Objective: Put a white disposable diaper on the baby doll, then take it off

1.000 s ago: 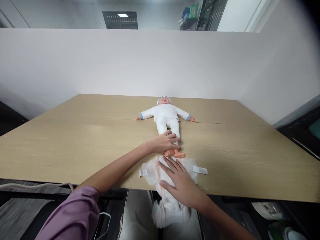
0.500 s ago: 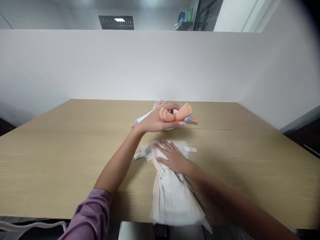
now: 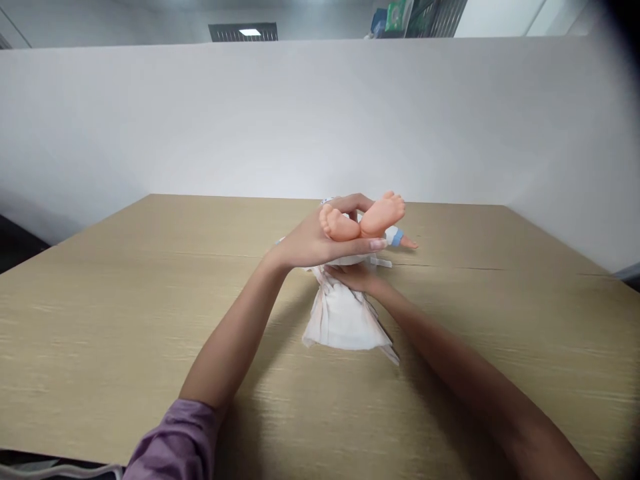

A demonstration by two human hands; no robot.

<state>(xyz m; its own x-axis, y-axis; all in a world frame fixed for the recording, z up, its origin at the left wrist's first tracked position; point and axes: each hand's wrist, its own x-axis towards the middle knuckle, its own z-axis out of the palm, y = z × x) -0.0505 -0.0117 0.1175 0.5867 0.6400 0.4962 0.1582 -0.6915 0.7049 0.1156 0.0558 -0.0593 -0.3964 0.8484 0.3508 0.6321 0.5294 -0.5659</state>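
Note:
A baby doll (image 3: 383, 215) lies on its back at the far side of the table, its bare feet raised towards me. My left hand (image 3: 315, 240) is closed around its ankles and hides most of its body. One arm with a blue cuff sticks out to the right. Below the feet lies a white diaper (image 3: 345, 330), its near end fanned out and its far end beneath the doll. My right hand (image 3: 359, 277) lies flat on the diaper's narrow middle, with its fingertips hidden under the raised legs. One white fastening tab (image 3: 382, 263) shows at the right.
The wood-toned table (image 3: 125, 320) has a seam running across it behind the diaper. A pale partition wall (image 3: 250, 120) rises along its back edge. Beyond that, a green package (image 3: 395, 15) shows at the top.
My right hand has slid the diaper away from the table's near edge until its far end is beneath the doll. My left hand still holds the ankles. The view has shifted slightly.

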